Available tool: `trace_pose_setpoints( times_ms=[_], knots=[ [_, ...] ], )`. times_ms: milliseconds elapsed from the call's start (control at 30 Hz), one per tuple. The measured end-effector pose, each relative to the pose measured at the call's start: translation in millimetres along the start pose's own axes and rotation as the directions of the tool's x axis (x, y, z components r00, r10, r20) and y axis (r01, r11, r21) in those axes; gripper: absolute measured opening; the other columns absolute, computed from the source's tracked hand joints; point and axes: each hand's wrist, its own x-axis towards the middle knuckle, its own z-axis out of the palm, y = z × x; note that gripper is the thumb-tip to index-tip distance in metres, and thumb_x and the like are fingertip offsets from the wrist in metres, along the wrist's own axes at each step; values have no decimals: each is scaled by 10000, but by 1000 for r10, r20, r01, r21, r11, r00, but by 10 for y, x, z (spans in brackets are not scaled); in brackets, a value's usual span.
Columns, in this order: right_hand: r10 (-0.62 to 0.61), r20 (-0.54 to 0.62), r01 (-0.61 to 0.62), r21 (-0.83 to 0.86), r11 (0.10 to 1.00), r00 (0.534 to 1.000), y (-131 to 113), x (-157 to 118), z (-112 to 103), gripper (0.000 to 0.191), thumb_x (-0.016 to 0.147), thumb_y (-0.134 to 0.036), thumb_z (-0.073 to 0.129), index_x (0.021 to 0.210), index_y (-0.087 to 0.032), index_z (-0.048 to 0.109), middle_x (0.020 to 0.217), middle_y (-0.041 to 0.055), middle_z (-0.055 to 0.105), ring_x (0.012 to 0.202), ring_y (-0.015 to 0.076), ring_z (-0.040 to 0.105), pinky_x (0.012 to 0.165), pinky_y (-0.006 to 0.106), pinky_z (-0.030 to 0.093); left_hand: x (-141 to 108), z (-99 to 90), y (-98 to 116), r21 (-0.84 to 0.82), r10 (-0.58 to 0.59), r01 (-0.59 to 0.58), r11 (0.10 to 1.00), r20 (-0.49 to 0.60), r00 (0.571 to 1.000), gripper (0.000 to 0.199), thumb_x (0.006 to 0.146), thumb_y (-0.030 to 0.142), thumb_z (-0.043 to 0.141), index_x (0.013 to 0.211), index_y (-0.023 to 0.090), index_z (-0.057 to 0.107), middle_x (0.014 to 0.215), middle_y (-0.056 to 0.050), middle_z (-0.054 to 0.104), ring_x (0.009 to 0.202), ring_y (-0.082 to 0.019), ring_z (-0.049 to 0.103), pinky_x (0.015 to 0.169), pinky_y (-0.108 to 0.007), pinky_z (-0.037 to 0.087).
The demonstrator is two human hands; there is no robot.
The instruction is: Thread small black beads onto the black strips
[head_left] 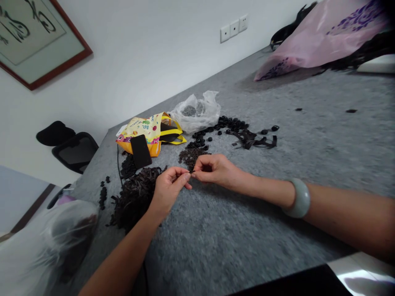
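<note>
1. the left hand [169,191] comes in from the near left. its thumb and forefinger are pressed together on a small dark piece [191,174], which is mostly hidden by the fingertips, so its exact shape and material are hard to make out.
2. the right hand [216,170] reaches in from the right, with a pale green bangle [298,198] on its wrist. its fingertips are together and meet the left hand's at the same small piece. its other fingers curl under and are partly hidden.
3. the small dark piece sits between the two hands, just above a grey felt table mat [277,242].
4. just left of the left hand lies a heap of dark curled strips [134,200], partly hidden behind that hand. beyond the hands is a smaller heap of dark crumbly bits [191,157], its near edge touching the right hand's knuckles. the material of both is hard to tell.
5. further right lie black round pieces [224,124] and a tangle of black ribbon [253,139].
6. at the far left of the mat, a black phone [141,151] rests on a yellow printed bag [148,132], beside a clear plastic bag [196,113] holding something grey.
7. a pink plastic bag [321,43] at the far right is cut off by the frame, and a cloudy plastic bag [52,242] at the near left hides its dark contents.
</note>
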Motion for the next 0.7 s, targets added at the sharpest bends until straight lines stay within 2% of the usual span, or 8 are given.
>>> trace_pose_setpoints(
  times_ms=[67, 167, 267, 333, 400, 500, 567, 700],
  knots=[
    [24, 8, -24, 20, 1000, 1000, -6, -3, 11, 217, 805, -346, 657, 696, -181, 569, 601, -39, 520, 542, 86, 425, 499, 227, 315, -11, -1, 13, 29, 14, -15, 999, 9, 1000, 134, 799, 309, 682, 773, 181, 649, 616, 21, 660, 556, -142, 674, 608, -257, 514],
    [31, 8, -31, 13, 999, 1000, -7, -10, 34, 190, 808, -323, 639, 703, -179, 574, 615, -33, 533, 551, 89, 438, 509, 228, 325, -41, 7, -6, 136, 64, -59, 989, -34, 997, 126, 832, 299, 648, 764, 196, 624, 603, 25, 651, 550, -152, 683, 575, -250, 501],
    [2, -5, -2, -33, 999, 1000, 3, -15, 53, 164, 799, -297, 635, 700, -176, 585, 643, -24, 549, 580, 93, 448, 526, 228, 336, -68, 17, -62, 317, 164, -131, 939, -80, 983, 89, 845, 262, 634, 774, 210, 619, 642, 18, 665, 595, -164, 701, 563, -247, 493],
    [-6, -17, 5, -43, 999, 1000, 8, -13, 56, 164, 792, -290, 643, 691, -175, 584, 638, -25, 541, 580, 91, 437, 518, 226, 328, -72, 22, -85, 394, 215, -170, 903, -73, 974, 77, 846, 244, 628, 774, 216, 625, 675, 11, 678, 636, -172, 713, 572, -249, 498],
    [3, -16, -4, -12, 1000, 1000, 10, -8, 49, 194, 796, -310, 662, 686, -176, 575, 621, -31, 531, 562, 85, 426, 500, 221, 322, -65, 28, -76, 348, 197, -164, 923, -60, 979, 75, 849, 256, 624, 785, 216, 626, 698, 9, 686, 647, -178, 727, 574, -251, 511],
    [58, 26, -60, 92, 994, 998, 9, 4, 28, 257, 807, -392, 707, 732, -181, 583, 605, -37, 541, 528, 81, 452, 469, 210, 348, -49, 37, -10, 134, 88, -80, 988, -57, 994, 99, 840, 297, 634, 816, 201, 626, 731, 4, 702, 632, -180, 745, 594, -257, 540],
    [93, 55, -100, 155, 983, 994, 10, 9, 17, 284, 800, -429, 738, 791, -177, 607, 625, -35, 566, 529, 82, 492, 462, 202, 380, -43, 40, 37, 38, 31, -29, 999, -56, 998, 117, 823, 304, 649, 819, 188, 635, 741, 0, 710, 620, -176, 746, 624, -264, 556],
    [119, 89, -136, 211, 968, 989, 17, 9, 6, 294, 803, -421, 757, 903, -163, 658, 705, -16, 623, 565, 81, 559, 485, 189, 438, -38, 33, 68, -6, -2, 2, 1000, -63, 998, 116, 809, 289, 661, 807, 174, 651, 716, 4, 703, 588, -165, 735, 630, -267, 556]
  ],
)
